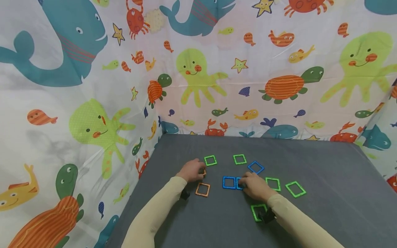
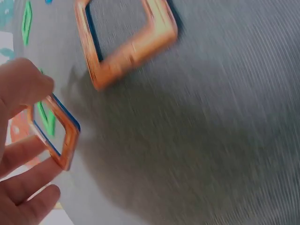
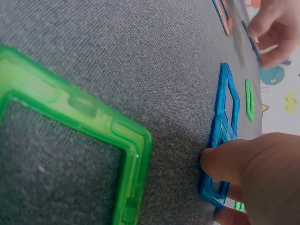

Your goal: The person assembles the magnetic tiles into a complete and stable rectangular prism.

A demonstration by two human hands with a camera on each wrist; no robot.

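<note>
My left hand [image 1: 192, 170] pinches an orange square magnetic tile [image 2: 70, 140] between thumb and fingers, tilted off the grey table. A second orange tile [image 1: 201, 196] lies just nearer to me, below that hand. My right hand [image 1: 256, 186] grips a blue square magnetic tile [image 3: 216, 136] by its edges, thumb on one side and fingertips on the other, partly hidden. Its edge meets another flat blue tile [image 1: 229, 177] on the left. A third blue tile [image 1: 252, 163] lies turned cornerwise behind the right hand.
Two green square tiles [image 1: 211, 165] [image 1: 240, 163] lie toward the back of the grey table [image 1: 186, 220]. Two more green tiles [image 1: 273, 178] [image 1: 299, 195] lie right of the right hand. Another green tile [image 1: 255, 213] sits beneath the right wrist. A patterned sea-animal cloth [image 1: 223, 113] hangs behind.
</note>
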